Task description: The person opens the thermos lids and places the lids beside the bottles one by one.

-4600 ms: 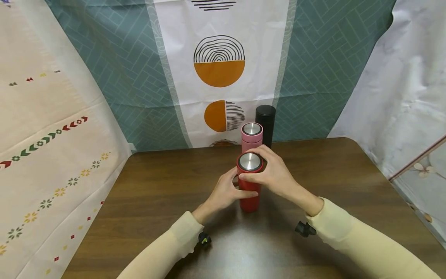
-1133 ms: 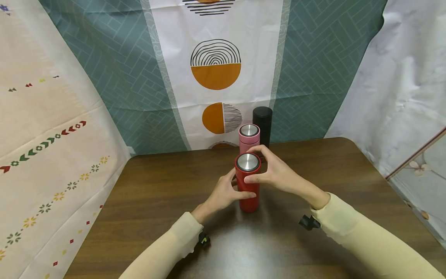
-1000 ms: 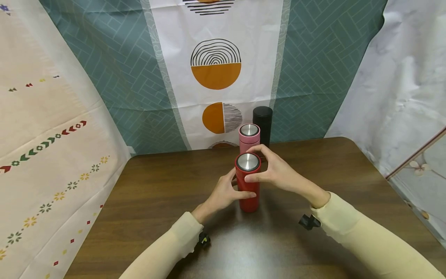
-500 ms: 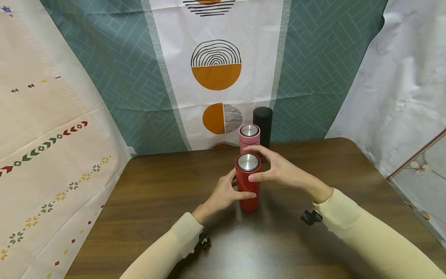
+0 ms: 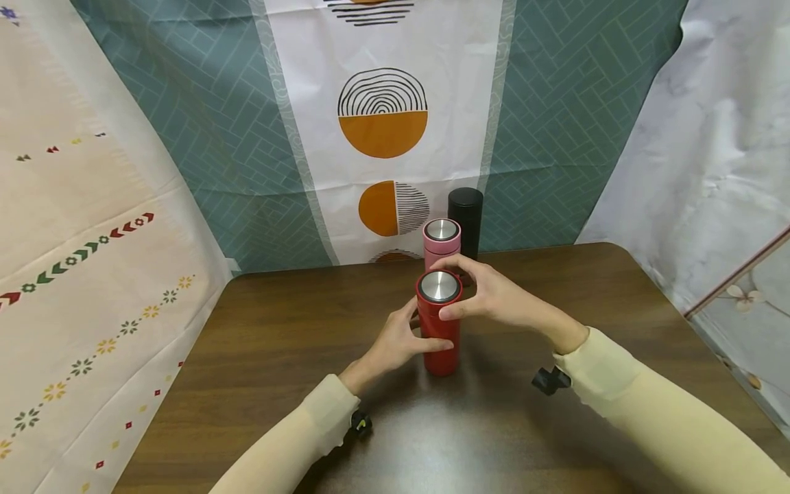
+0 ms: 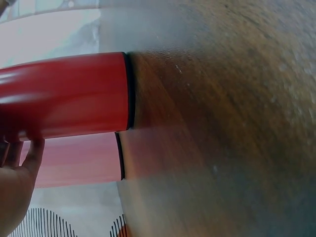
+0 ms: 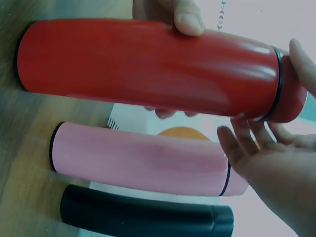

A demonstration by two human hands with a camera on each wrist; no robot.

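Near the far edge of the table (image 5: 278, 329), the left hand (image 5: 395, 336) pinched the red bottle (image 5: 435, 329); the right hand (image 5: 494, 293) held curved fingers spread around the lid (image 5: 439, 286). The lid was seated; handling appeared unfinished.

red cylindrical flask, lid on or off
On: the silver-topped red lid sits atop the red cylindrical flask, meeting its body at a black ring. Cannot tell whether it's loosened.

Head: high, downward — wrist views: close, sharing red bottle (image 7: 148, 66)
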